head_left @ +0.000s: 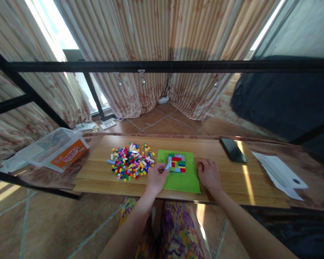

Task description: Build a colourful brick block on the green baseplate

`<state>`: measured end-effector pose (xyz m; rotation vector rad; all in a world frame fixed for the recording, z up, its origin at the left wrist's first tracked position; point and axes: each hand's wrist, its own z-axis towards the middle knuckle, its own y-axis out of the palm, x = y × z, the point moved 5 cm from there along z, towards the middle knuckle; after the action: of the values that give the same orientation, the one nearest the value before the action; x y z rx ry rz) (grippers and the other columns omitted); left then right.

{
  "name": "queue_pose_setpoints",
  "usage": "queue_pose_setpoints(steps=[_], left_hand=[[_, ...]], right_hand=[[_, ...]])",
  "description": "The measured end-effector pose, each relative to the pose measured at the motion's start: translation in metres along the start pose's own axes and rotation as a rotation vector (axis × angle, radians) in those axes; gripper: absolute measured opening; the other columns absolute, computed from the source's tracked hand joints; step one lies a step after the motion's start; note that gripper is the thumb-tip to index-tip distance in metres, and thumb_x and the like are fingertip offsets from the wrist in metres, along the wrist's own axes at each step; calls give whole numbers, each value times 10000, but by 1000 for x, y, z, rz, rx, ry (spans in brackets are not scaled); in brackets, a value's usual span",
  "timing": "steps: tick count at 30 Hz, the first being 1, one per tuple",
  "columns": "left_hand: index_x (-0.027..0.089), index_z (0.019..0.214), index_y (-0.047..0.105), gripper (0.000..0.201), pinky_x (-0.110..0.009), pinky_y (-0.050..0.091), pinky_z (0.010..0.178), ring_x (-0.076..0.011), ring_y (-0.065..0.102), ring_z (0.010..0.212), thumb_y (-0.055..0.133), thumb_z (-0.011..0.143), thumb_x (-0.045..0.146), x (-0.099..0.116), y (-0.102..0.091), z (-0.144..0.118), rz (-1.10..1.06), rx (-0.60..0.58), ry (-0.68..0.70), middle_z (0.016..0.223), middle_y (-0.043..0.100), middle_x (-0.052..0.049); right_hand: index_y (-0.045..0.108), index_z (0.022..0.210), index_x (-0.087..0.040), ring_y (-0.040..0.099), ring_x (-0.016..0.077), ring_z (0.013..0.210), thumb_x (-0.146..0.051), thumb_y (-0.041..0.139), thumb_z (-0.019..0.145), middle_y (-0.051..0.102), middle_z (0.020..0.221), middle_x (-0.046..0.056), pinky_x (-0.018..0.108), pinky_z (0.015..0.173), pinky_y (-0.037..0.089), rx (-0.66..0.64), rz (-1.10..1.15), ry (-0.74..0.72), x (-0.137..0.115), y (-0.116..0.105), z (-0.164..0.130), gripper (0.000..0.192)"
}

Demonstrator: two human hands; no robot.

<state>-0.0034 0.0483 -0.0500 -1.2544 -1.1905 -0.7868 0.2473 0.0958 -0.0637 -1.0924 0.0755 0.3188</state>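
**brickfan22:** So what are the hands up to here?

**tilehead:** The left hand [157, 176] is at the left edge of the green baseplate [179, 170], fingers pinched in close on what looks like a small pale brick [167, 166], right beside the block of bricks already stuck on [176, 163]. The right hand [209, 173] lies loosely curled on the table [232, 180] at the plate's right edge, touching or nearly touching it and holding nothing (bracing the plate, I'd guess).

**brickfan22:** How would that stuff handle?

**tilehead:** My judgement: the brick is tiny, hard plastic and very light, a bit slick, so take it by its side walls with the fingertips and keep the studs free. The plate looks thin and would likely slide on the wood unless held flat by an edge.

**brickfan22:** What else is around?

**tilehead:** The loose pile of mixed colour bricks [131, 161] sits just left of the plate. Further left there's a clear plastic tub with an orange label [58, 149]. To the right lie a dark phone [233, 149] and some white papers [279, 172].
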Motion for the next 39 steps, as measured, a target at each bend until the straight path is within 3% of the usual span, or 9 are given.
queue_pose_setpoints(steps=[8, 13, 20, 29, 39], left_hand=[[190, 966, 666, 162, -294, 454, 774, -190, 648, 841, 608, 819, 224, 33, 22, -9, 473, 45, 165, 900, 701, -62], [204, 996, 634, 171, -304, 443, 757, -215, 645, 877, 574, 842, 246, 39, 43, -10, 621, 7, 169, 942, 687, -74], [225, 1100, 592, 264, -307, 441, 753, -218, 647, 865, 585, 839, 268, 29, 51, -12, 602, -13, 129, 934, 687, -55], [226, 1202, 535, 348, -311, 449, 843, -206, 618, 971, 516, 859, 174, 32, 53, -15, 553, 13, 280, 1089, 652, -70], [226, 1207, 515, 371, -325, 456, 835, -224, 618, 972, 572, 840, 221, 29, 55, -10, 589, -34, 252, 1015, 655, -66]], right_hand=[[640, 912, -165, 487, 227, 881, -174, 422, 864, 624, 914, 97, 353, 804, 366, -22, -1, 3, 0, -1, 1, 223], [637, 896, -174, 489, 225, 879, -173, 422, 860, 620, 918, 93, 354, 811, 365, -18, 5, 10, -1, -1, 1, 218], [638, 895, -176, 488, 229, 874, -158, 423, 846, 625, 908, 96, 362, 814, 364, -14, 22, 10, -2, -2, 1, 221], [639, 912, -173, 496, 228, 874, -165, 430, 855, 626, 905, 96, 358, 811, 363, -26, 11, 12, -1, -2, 2, 216], [630, 899, -176, 500, 228, 888, -158, 422, 862, 633, 923, 92, 355, 831, 367, -16, 12, -4, -3, -4, 1, 212]])
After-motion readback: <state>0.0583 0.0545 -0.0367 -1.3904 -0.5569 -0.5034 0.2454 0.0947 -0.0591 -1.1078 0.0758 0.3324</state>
